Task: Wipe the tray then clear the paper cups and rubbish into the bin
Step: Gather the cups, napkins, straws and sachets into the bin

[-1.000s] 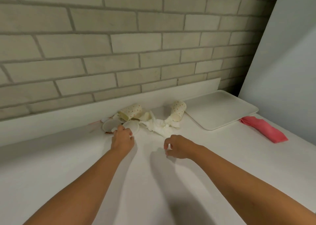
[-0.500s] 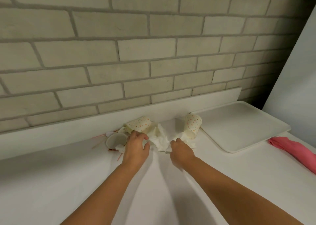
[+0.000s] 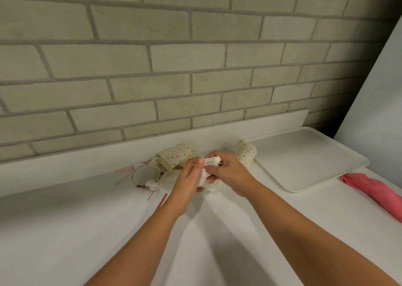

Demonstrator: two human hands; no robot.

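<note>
My left hand (image 3: 189, 180) and my right hand (image 3: 230, 172) are pressed together around a crumpled white napkin (image 3: 212, 162), bunching it between them just above the counter. Behind them a dotted paper cup (image 3: 175, 156) lies on its side, and a second dotted cup (image 3: 247, 154) lies tipped beside the tray's left edge. Two white lids (image 3: 146, 174) rest to the left, with a small paper scrap (image 3: 152, 184) and thin pink and wooden stirrers (image 3: 161, 201) around them. The white tray (image 3: 309, 161) sits bare at the right.
A folded pink cloth (image 3: 374, 188) lies on the white counter (image 3: 65, 231) right of the tray. A brick wall with a low white upstand runs along the back. A pale panel stands at the far right. No bin is in view.
Both hands moved forward into the rubbish pile, came together and gathered the napkin up into a ball. The camera has come closer to the counter.
</note>
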